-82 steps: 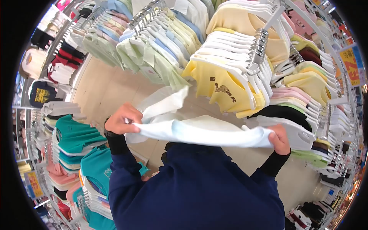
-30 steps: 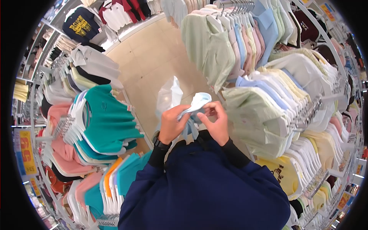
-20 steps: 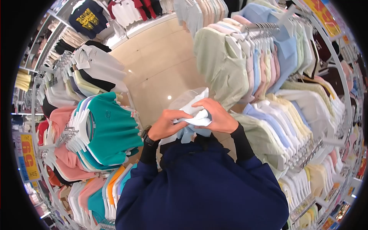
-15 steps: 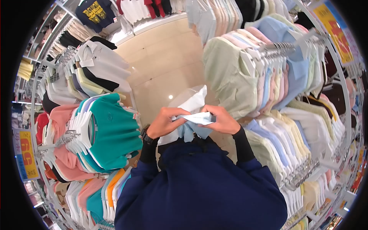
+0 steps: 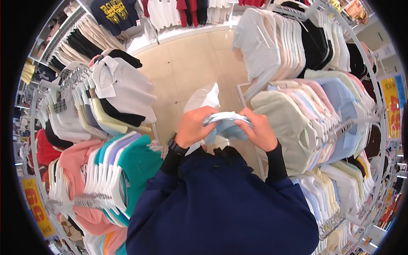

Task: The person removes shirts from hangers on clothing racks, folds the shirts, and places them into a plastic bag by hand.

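Note:
Between my two hands is a light blue garment (image 5: 231, 131), its upper edge gathered into a thick, folded band. My left hand (image 5: 193, 128), with a dark watch at the wrist, is closed on one end of that band. Closed on the other end is my right hand (image 5: 261, 130). Below the band the light blue cloth hangs in loose folds. A white, partly see-through sheet, perhaps plastic (image 5: 203, 97), sticks out beyond my left hand; I cannot tell whether it is joined to the garment.
Hanging racks flank me: teal tops (image 5: 142, 163) and grey polo shirts (image 5: 123, 80) at left, pale green tops (image 5: 282, 127) and light blue ones (image 5: 265, 42) at right. Tiled floor (image 5: 191, 63) runs ahead to a wall display with a navy printed shirt (image 5: 114, 15).
The view has shifted, showing more of the racks and wall ahead. My hands have moved slightly apart, and the garment's folded edge is now stretched into a curved band between them.

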The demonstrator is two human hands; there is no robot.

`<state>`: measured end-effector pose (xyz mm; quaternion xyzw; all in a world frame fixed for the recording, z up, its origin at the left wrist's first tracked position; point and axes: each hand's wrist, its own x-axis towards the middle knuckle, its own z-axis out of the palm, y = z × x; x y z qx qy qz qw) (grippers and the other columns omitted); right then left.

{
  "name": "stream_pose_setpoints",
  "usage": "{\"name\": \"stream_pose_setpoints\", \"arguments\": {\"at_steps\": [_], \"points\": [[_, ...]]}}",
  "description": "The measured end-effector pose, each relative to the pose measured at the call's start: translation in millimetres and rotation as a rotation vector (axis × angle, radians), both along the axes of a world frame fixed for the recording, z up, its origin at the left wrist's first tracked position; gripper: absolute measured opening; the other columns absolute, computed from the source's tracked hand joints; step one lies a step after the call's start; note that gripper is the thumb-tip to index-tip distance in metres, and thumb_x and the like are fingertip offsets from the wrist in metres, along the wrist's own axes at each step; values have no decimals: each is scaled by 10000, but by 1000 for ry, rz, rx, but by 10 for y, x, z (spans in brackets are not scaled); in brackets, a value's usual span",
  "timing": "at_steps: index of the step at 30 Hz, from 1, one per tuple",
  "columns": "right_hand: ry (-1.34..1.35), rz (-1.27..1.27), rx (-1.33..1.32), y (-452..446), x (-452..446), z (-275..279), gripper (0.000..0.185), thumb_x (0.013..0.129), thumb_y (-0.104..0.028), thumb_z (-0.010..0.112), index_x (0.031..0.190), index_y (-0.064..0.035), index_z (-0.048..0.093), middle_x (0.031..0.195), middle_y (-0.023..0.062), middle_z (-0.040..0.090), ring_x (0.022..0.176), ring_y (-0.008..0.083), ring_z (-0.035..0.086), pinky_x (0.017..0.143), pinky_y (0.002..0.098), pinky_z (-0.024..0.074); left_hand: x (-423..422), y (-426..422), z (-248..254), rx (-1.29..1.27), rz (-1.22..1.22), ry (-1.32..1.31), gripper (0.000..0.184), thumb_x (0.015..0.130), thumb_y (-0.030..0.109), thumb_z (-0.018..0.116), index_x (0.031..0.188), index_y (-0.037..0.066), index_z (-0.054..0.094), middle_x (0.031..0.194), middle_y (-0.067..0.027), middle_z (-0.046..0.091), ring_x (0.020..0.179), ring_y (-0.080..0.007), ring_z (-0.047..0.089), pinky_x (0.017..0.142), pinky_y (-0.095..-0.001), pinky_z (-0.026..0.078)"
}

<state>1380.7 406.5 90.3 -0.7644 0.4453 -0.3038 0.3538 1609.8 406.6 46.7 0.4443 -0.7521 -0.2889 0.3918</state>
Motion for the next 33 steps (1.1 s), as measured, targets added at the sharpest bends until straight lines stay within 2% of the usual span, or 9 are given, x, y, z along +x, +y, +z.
{"name": "stream_pose_setpoints", "arguments": {"at_steps": [9, 12, 15, 18, 21, 24, 25, 28, 33], "points": [[26, -87, -95, -1112, 444, 254, 161, 919, -182, 656, 892, -36, 594, 632, 145, 581, 543, 282, 594, 528, 339, 437, 665, -1284, -488, -14, 253, -122, 173, 788, 144, 641, 950, 93, 669, 915, -67, 681, 785, -309, 652, 665, -379, 512], [-6, -164, -107, -1489, 509, 271, 172, 915, -186, 665, 888, -33, 593, 627, 127, 582, 529, 242, 582, 530, 318, 436, 759, -1705, -533, 29, 174, -87, 188, 834, 179, 629, 980, 63, 655, 936, -94, 678, 787, -308, 656, 671, -378, 515], [-39, -200, -65, -1880, 520, 221, 183, 907, -195, 673, 879, -32, 595, 638, 121, 598, 542, 222, 598, 534, 309, 443, 800, -2077, -470, 216, -1, 157, 169, 860, 163, 640, 984, 47, 642, 978, -109, 691, 814, -247, 675, 668, -341, 511], [-67, -182, -32, -2314, 522, 184, 198, 906, -214, 674, 878, -33, 598, 646, 119, 602, 548, 218, 604, 534, 302, 442, 773, -2477, -481, 323, 32, 368, 159, 847, 144, 678, 970, 52, 637, 1075, -106, 692, 883, -185, 665, 671, -299, 499], [-102, -156, 4, -2775, 541, 213, 211, 905, -230, 675, 878, -35, 602, 652, 113, 606, 549, 218, 603, 533, 296, 440, 851, -2957, -707, 403, -38, 419, 170, 820, 91, 698, 966, 44, 625, 1165, -91, 676, 899, -147, 643, 642, -258, 470], [-102, -129, 15, -3244, 508, 298, 208, 902, -232, 676, 877, -38, 604, 657, 106, 611, 548, 223, 600, 530, 295, 437, 891, -3414, -765, 288, -227, 222, 214, 831, 88, 682, 1029, 34, 618, 1220, -87, 654, 876, -126, 618, 601, -240, 425], [-99, -116, 19, -3398, 500, 320, 205, 902, -230, 677, 876, -39, 605, 659, 103, 613, 548, 225, 599, 530, 295, 436, 834, -3573, -757, 242, -245, 276, 266, 832, 90, 678, 1087, 39, 624, 1241, -78, 645, 873, -96, 582, 570, -228, 381], [-85, -20, 76, -3834, 494, 389, 187, 899, -218, 675, 874, -45, 607, 655, 96, 611, 546, 228, 596, 528, 296, 432, 765, -4068, -713, 443, -162, 404, 294, 822, 118, 694, 1105, 54, 645, 1261, -59, 633, 911, -100, 580, 577, -225, 385], [-115, -35, 66, -4473, 541, 399, 166, 889, -195, 678, 871, -46, 606, 636, 81, 591, 537, 202, 577, 521, 292, 418, 716, -4890, -700, 404, -322, 291, 296, 808, 105, 701, 1095, 55, 649, 1263, -36, 630, 947, -137, 604, 627, -247, 429]]}}
